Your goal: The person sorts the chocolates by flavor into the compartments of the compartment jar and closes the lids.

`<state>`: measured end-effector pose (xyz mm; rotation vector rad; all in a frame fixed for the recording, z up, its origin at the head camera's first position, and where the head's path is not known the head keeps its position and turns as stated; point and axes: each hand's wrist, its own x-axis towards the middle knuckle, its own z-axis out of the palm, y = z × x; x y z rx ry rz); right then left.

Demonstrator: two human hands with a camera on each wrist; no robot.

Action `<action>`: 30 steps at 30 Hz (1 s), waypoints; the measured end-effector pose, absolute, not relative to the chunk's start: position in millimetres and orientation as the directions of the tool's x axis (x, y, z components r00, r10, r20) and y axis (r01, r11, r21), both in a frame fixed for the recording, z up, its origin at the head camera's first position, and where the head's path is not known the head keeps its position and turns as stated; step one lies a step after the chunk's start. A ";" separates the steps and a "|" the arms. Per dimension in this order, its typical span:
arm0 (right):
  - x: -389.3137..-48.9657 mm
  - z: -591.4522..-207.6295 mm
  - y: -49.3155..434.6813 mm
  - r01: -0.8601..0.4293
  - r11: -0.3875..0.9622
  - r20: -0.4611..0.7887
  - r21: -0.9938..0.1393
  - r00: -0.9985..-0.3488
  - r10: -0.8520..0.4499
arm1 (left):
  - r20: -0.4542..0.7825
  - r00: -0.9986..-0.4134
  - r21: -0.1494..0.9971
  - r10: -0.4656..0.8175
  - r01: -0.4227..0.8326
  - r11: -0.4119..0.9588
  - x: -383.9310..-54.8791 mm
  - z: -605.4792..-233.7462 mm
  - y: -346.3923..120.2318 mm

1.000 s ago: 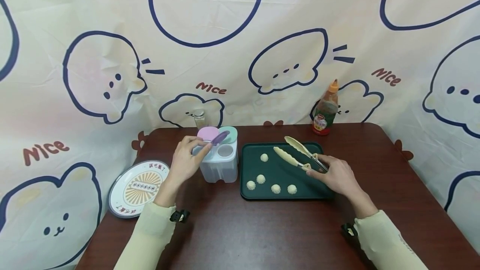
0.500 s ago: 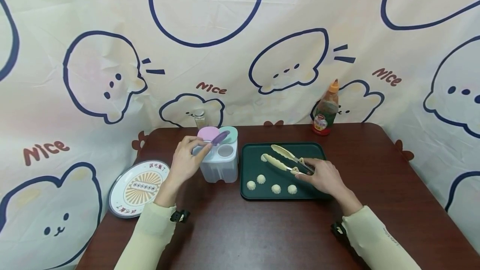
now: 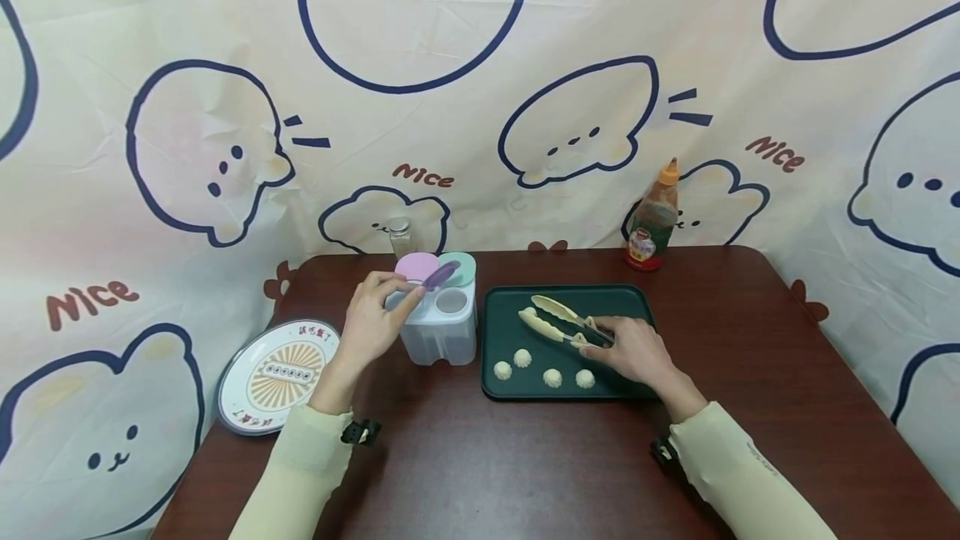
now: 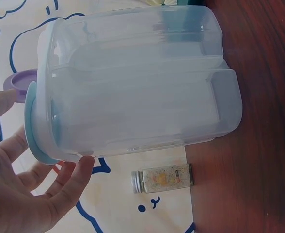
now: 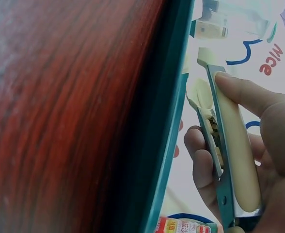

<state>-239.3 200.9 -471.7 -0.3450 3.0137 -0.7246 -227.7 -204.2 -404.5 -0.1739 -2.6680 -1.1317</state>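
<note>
Over the green tray (image 3: 501, 311) of white balls (image 3: 552, 377), cream-tipped tongs (image 5: 235, 145) are gripped, tips parted, by the right hand (image 3: 632, 348). At the translucent container (image 3: 438, 342), a purple lid (image 3: 441, 275) is held by the left hand (image 3: 375, 317).

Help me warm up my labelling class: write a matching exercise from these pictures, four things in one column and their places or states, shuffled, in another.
Things
1. tongs
2. purple lid
3. sauce bottle
4. round plate

Places or states
A. standing near the back edge of the table
B. gripped by the right hand above the tray
C. at the table's left edge
D. tilted up, touching the left hand

Pairs: 1-B, 2-D, 3-A, 4-C
</note>
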 end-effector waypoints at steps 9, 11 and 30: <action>-241.8 -472.9 195.9 -0.202 0.888 0.005 -0.413 -0.976 -0.220 | 0.268 -0.963 0.692 0.020 0.207 0.692 -227.6 -404.5 -204.1; -241.9 -473.0 195.4 -0.206 0.890 0.007 -0.407 -0.975 -0.222 | 0.267 -0.964 0.692 0.018 0.205 0.692 -227.5 -404.6 -204.1; -240.0 -472.2 195.5 -0.195 0.900 0.003 -0.389 -0.978 -0.211 | 0.273 -0.962 0.692 0.021 0.212 0.690 -227.2 -403.5 -204.4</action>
